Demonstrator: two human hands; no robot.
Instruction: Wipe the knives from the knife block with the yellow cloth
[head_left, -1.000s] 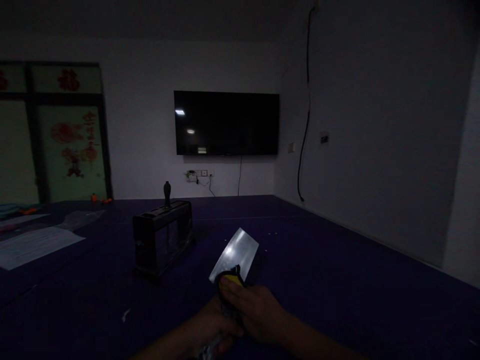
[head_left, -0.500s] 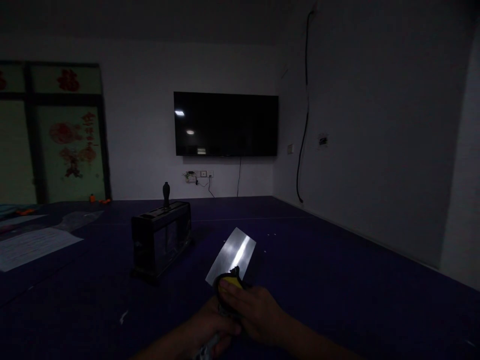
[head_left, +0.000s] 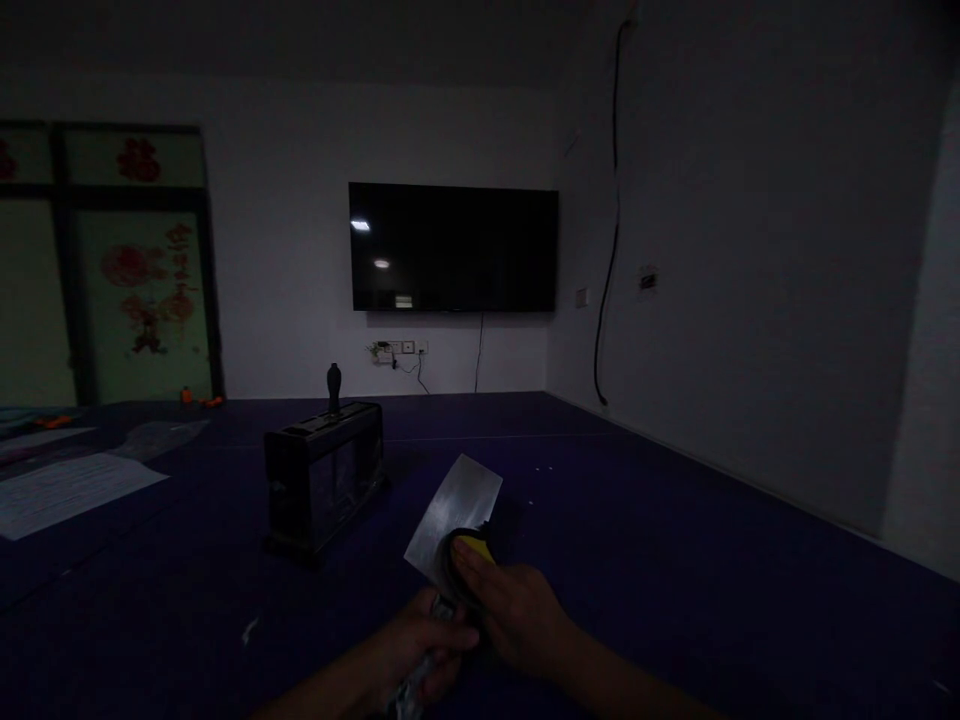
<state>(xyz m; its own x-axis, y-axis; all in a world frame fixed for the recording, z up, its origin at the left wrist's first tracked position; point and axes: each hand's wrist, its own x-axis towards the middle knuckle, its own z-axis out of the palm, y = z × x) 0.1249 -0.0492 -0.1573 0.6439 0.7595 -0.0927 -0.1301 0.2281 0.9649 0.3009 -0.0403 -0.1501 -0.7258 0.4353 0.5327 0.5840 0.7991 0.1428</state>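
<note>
A cleaver (head_left: pixel 454 508) with a broad shiny blade points up and away over the dark blue table. My left hand (head_left: pixel 424 645) is wrapped round its handle, which looks covered in something pale and crumpled. My right hand (head_left: pixel 517 610) grips a yellow-and-black pad (head_left: pixel 474 545), its fingers pressing the pad on the lower right part of the blade. The pad's exact kind is hard to make out in the dim light. Left of the blade stands a black knife block (head_left: pixel 322 480) with see-through sides and one dark handle (head_left: pixel 334 387) sticking up from its top.
Printed paper (head_left: pixel 79 490) and clear plastic film (head_left: pixel 161 438) lie at the left, with small orange items (head_left: pixel 187 396) near the far edge. White scraps (head_left: pixel 250 631) dot the table (head_left: pixel 675 600). A wall borders the right side; a television (head_left: pixel 454 248) hangs behind.
The pad and my right hand have shifted slightly right on the blade. The cleaver has moved a little left and tilted, so its bright glare is gone. My left hand keeps its grip.
</note>
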